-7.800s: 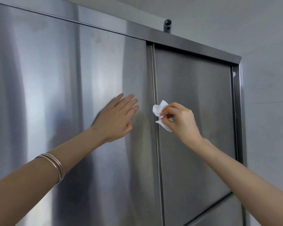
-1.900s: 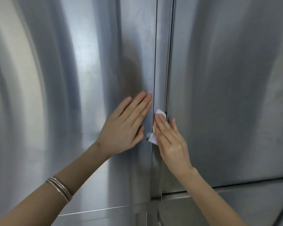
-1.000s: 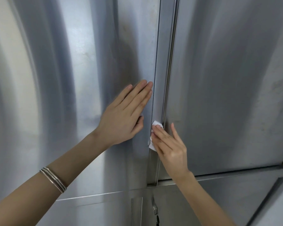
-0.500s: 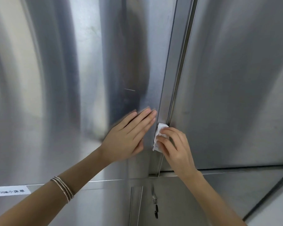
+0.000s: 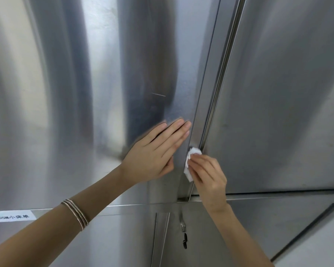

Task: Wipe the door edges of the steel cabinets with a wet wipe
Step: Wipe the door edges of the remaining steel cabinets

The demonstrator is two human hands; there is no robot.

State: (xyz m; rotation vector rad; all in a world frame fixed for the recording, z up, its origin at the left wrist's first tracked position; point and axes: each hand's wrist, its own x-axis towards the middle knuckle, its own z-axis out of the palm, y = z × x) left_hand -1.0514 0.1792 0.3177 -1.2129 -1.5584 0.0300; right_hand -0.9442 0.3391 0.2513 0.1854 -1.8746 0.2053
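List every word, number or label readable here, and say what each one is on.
"小床单" (probable reading, blurred): the end of the print on the white label, stuck on the steel rail below the left door.
The characters before it on the same label are too blurred to read.
Nothing else in view carries text.

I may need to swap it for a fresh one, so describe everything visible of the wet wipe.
The wet wipe is a small white sheet, thin and soft-looking, crumpled into folds. The right hand pinches it with curled fingers, which hide its middle, and holds it against the door edge near that edge's lower end. Any soiling is too small to tell.
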